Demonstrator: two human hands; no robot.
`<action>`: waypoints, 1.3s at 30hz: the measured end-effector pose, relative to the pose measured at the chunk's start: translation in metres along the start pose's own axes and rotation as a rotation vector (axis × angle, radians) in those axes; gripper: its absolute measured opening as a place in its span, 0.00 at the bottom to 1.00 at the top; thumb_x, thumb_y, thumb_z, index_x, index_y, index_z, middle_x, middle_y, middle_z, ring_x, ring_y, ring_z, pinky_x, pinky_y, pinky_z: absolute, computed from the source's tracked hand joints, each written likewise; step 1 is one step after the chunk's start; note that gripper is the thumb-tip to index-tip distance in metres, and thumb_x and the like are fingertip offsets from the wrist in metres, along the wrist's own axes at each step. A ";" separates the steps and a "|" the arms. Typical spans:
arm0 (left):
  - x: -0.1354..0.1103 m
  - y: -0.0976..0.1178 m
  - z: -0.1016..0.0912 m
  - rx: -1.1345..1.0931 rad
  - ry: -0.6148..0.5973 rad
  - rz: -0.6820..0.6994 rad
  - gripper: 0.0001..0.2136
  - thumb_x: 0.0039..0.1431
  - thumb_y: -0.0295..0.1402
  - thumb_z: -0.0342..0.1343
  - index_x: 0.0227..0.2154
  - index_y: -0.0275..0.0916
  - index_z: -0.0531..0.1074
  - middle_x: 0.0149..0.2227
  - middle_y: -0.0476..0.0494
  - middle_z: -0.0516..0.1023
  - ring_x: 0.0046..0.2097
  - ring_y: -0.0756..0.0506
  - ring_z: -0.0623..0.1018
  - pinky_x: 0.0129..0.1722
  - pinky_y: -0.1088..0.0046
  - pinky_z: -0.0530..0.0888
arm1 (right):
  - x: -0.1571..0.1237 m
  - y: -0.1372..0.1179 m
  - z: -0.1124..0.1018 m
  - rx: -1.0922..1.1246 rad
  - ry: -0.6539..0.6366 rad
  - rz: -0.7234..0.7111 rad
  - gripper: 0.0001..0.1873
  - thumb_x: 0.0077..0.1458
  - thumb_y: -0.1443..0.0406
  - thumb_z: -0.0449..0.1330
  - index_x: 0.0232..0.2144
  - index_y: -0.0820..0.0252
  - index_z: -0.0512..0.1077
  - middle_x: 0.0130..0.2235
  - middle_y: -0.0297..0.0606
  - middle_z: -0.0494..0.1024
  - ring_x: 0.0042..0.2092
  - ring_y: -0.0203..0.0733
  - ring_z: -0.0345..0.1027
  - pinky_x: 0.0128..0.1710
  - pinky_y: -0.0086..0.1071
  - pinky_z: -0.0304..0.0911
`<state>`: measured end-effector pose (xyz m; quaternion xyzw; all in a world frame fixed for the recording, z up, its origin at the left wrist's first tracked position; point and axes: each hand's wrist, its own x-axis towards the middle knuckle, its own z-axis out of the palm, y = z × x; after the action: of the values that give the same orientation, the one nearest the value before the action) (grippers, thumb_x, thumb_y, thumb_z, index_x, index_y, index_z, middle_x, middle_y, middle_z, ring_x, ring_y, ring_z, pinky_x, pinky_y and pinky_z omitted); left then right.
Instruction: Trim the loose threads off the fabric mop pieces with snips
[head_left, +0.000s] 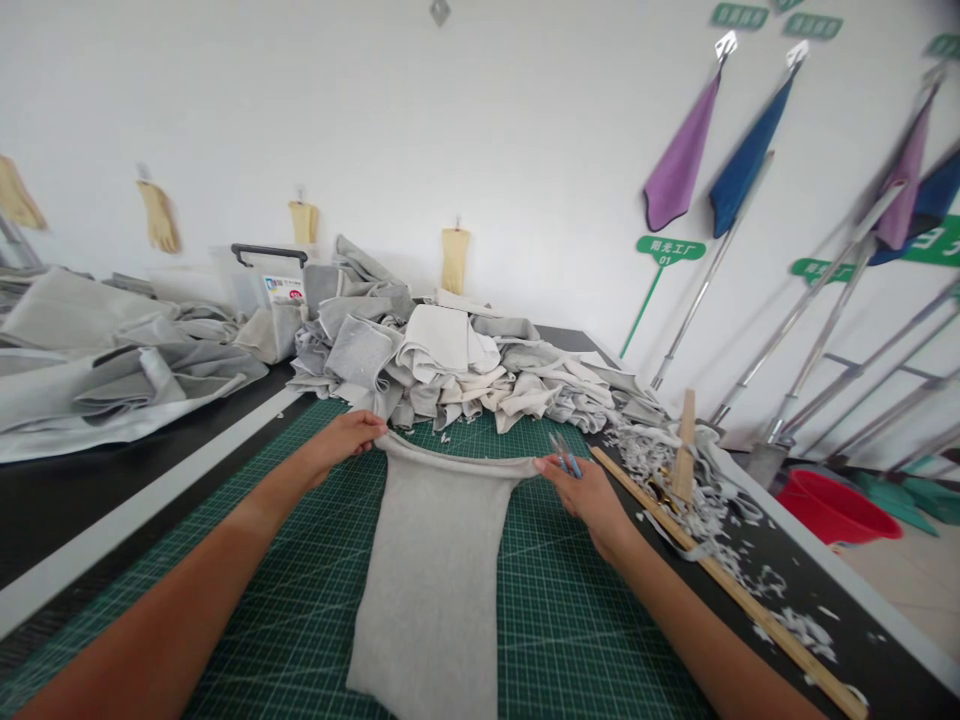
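Note:
A long grey cloth piece (435,570) lies flat on the green cutting mat (300,600), running away from me. My left hand (346,437) pinches its far left corner, fingers closed on the fabric. My right hand (583,492) grips the far right corner and also holds small blue-handled scissors (564,455), whose tips point away from me. The far edge of the cloth is stretched between both hands.
A heap of grey and cream cloth pieces (450,365) lies just beyond the mat. A wooden ruler (720,580) and cloth trimmings (697,490) lie to the right. Folded grey sheets (97,360) cover the left. A red basin (832,505) and mops (742,170) stand at the right.

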<state>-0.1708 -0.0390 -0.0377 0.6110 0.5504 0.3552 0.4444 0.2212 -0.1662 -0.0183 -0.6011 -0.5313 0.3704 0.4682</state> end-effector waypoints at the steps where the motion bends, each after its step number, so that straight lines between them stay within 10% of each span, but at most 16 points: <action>1: 0.000 0.000 0.000 0.007 0.003 -0.002 0.18 0.49 0.47 0.62 0.38 0.38 0.76 0.28 0.49 0.72 0.31 0.48 0.71 0.30 0.75 0.64 | -0.002 -0.002 0.000 -0.060 0.022 -0.038 0.19 0.54 0.50 0.63 0.35 0.62 0.75 0.18 0.26 0.59 0.21 0.30 0.48 0.20 0.26 0.44; 15: -0.006 0.008 0.004 0.002 0.021 0.005 0.20 0.47 0.48 0.63 0.36 0.37 0.76 0.25 0.49 0.72 0.30 0.47 0.71 0.30 0.73 0.64 | -0.021 -0.020 0.012 -0.371 -0.032 -0.226 0.16 0.57 0.52 0.60 0.31 0.57 0.76 0.23 0.30 0.70 0.25 0.35 0.58 0.25 0.27 0.51; 28: -0.006 0.012 0.003 -0.075 0.052 0.057 0.20 0.48 0.49 0.62 0.37 0.38 0.75 0.29 0.48 0.74 0.31 0.48 0.72 0.31 0.74 0.66 | -0.008 -0.001 0.005 0.047 0.116 -0.033 0.20 0.54 0.50 0.63 0.34 0.62 0.75 0.18 0.26 0.57 0.21 0.30 0.45 0.19 0.26 0.44; 39: -0.007 0.022 0.006 -0.106 0.069 0.107 0.20 0.49 0.50 0.62 0.36 0.38 0.75 0.25 0.50 0.72 0.29 0.48 0.70 0.30 0.74 0.65 | -0.003 0.001 0.000 0.249 0.112 0.055 0.26 0.51 0.51 0.66 0.20 0.56 0.54 0.14 0.22 0.50 0.16 0.26 0.40 0.16 0.26 0.35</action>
<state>-0.1579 -0.0466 -0.0186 0.6026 0.5124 0.4281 0.4371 0.2204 -0.1694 -0.0192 -0.5726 -0.4376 0.4119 0.5577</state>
